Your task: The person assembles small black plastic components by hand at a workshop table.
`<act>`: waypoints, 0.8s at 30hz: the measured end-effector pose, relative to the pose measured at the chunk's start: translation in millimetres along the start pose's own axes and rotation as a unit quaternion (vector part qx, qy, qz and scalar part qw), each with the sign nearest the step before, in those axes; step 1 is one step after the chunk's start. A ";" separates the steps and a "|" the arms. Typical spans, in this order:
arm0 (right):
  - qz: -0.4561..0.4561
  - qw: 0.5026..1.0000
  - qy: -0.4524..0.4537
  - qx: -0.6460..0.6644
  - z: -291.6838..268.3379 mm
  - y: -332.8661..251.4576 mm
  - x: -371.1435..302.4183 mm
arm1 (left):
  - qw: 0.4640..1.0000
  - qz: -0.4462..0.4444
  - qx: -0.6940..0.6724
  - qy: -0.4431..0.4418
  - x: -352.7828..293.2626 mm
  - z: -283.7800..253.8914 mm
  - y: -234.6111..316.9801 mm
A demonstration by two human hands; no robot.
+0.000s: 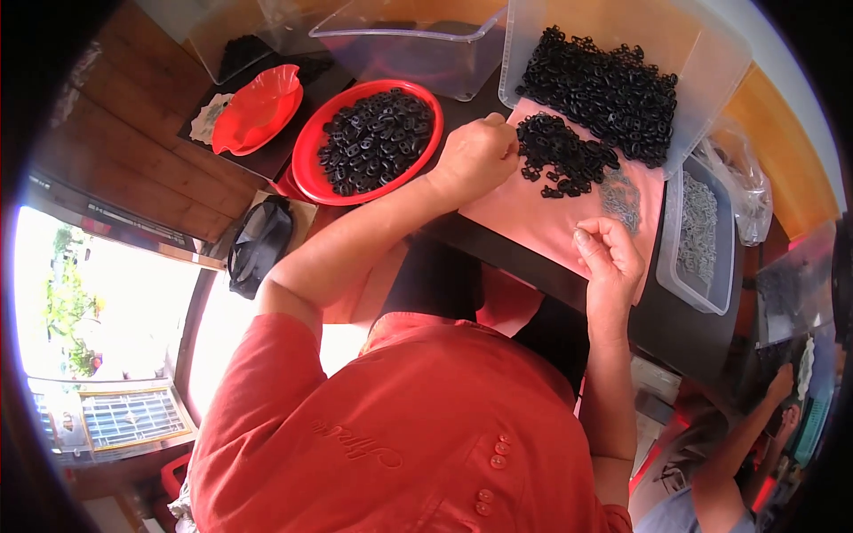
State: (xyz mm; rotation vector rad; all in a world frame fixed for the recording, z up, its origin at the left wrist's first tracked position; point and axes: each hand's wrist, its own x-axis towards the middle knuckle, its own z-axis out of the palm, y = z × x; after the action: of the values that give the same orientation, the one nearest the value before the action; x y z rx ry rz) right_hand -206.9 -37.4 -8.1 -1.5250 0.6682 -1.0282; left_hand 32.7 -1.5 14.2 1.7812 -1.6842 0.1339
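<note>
Left hand [475, 155], fingers curled, touched the black ring pile [564, 158] on the pink cloth [533, 222] (frame centre). Right hand [609, 253] was pinched shut; contents unclear.

The left hand [475, 158] curls over the edge of the black ring pile [564, 160], hiding its fingers and whatever they pinch. The right hand [609, 253] closes on something too small to tell. The clear bins [404, 44] run off the top edge.

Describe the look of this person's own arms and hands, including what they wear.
Both forearms are bare, and the left hand and right hand wear no gloves. No rings or watch show. Short red-orange sleeves of a buttoned shirt with small matching buttons cover the upper arms.
</note>
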 end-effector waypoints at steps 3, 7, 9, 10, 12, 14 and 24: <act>0.002 1.000 -0.002 0.012 -0.3 1.4 0.2 | 0.986 0.049 0.148 -0.063 8.9 9.9 -8.5; 0.001 1.000 -0.001 0.007 -2.2 4.1 -1.4 | 0.975 0.065 0.196 -0.081 16.7 19.5 -12.2; -0.002 1.000 -0.004 0.011 -2.6 5.4 -2.2 | 0.961 0.091 0.230 -0.124 21.5 20.4 -12.7; -0.003 1.000 -0.003 0.021 -2.1 5.0 -2.2 | 0.961 0.092 0.231 -0.124 23.0 20.2 -12.7; -0.004 0.999 -0.004 0.032 -1.9 5.4 -2.0 | 0.965 0.066 0.221 -0.127 23.8 19.3 -12.9; 0.001 0.999 -0.003 0.032 -3.5 8.0 -2.8 | 0.988 0.017 0.075 -0.133 19.7 7.9 -9.0; -0.008 0.998 0.007 0.058 27.2 -9.7 9.5 | 0.745 -0.325 -0.571 -0.117 -23.3 -10.5 56.2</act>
State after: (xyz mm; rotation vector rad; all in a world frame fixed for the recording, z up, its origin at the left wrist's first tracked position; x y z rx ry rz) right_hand -179.7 -30.5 3.7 -1.4254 0.5966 -1.0736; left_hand -18.8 27.2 32.6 1.2428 -0.7662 -1.2143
